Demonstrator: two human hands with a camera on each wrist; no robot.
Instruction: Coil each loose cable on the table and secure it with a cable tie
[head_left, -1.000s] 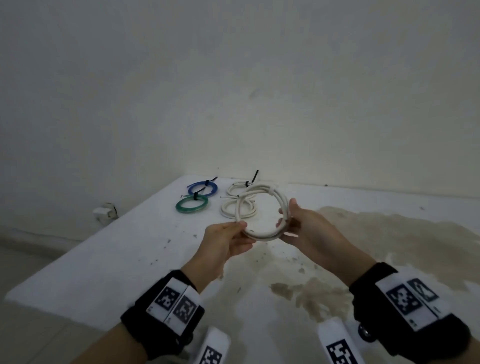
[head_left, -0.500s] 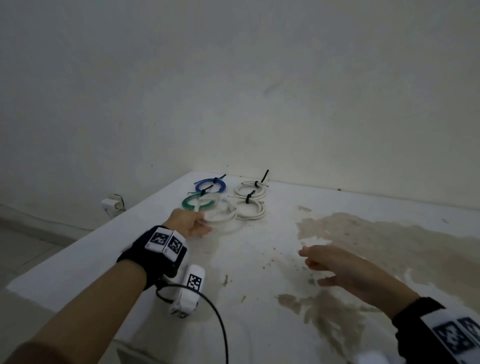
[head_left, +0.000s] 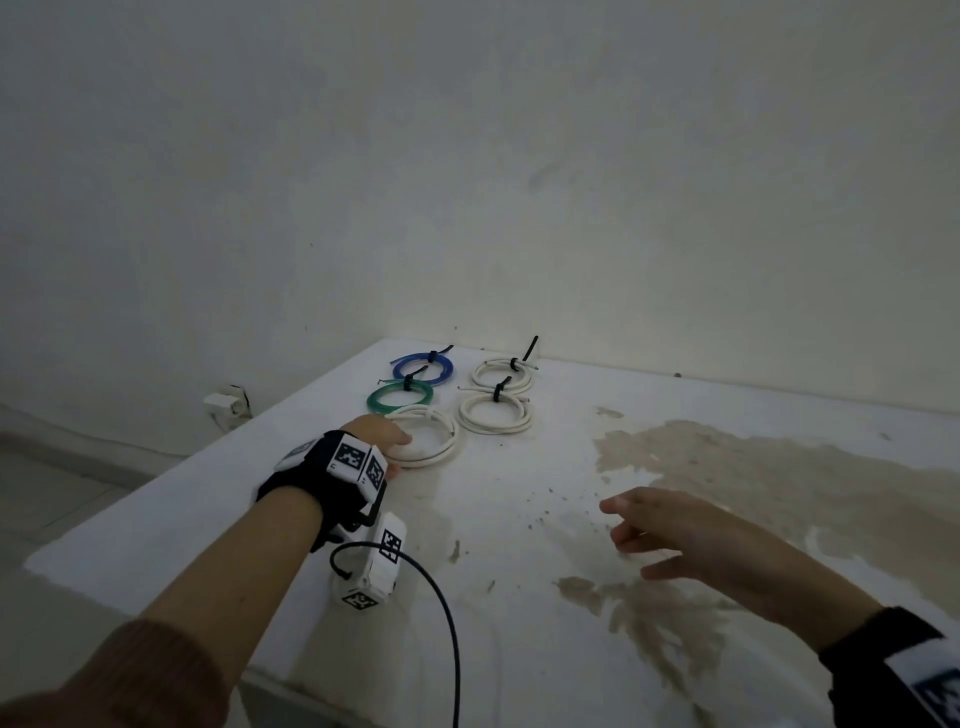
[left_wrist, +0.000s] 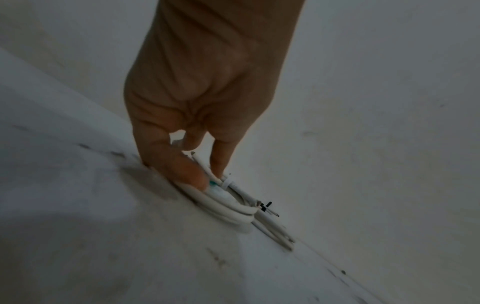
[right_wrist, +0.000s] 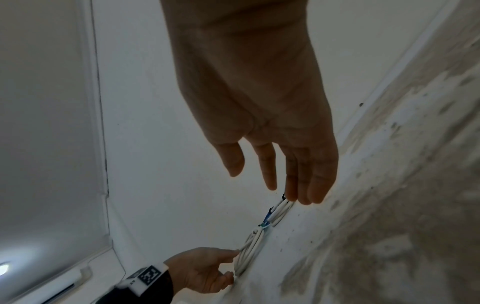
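- The newest white coil (head_left: 428, 435) lies flat on the table (head_left: 156, 525), at the near-left corner of the little cluster of coiled cables, just in front of the green coil (head_left: 399, 399).
- Left hand (head_left: 378, 435) is on its left edge. In the left wrist view the thumb and a finger (left_wrist: 221, 160) are pinched on the strands of that coil (left_wrist: 228, 209), so it's gripping it right at table level.
- Can't spot a tie on this one from the head view; the part under the hand is hidden.
- Right hand (head_left: 670, 525) hovers over the table, well apart from the coils, fingers straight-ish and relaxed, holding nothing. Same in the right wrist view: right hand (right_wrist: 275, 160) spread loose, with the left hand (right_wrist: 205, 269) and white coil (right_wrist: 250, 253) visible beyond it.
- Behind the green coil is a blue coil (head_left: 423, 367), each with a black tie.
- To the right of those, two more white coils: the near white one (head_left: 496, 411) and the far white one (head_left: 503, 374), both with black ties sticking up.
- All five sit near the far corner, close to the wall (head_left: 467, 182).
- Table's right half has a big brownish stain (head_left: 769, 483).
- A wall socket (head_left: 228, 405) sits low, left of the table.
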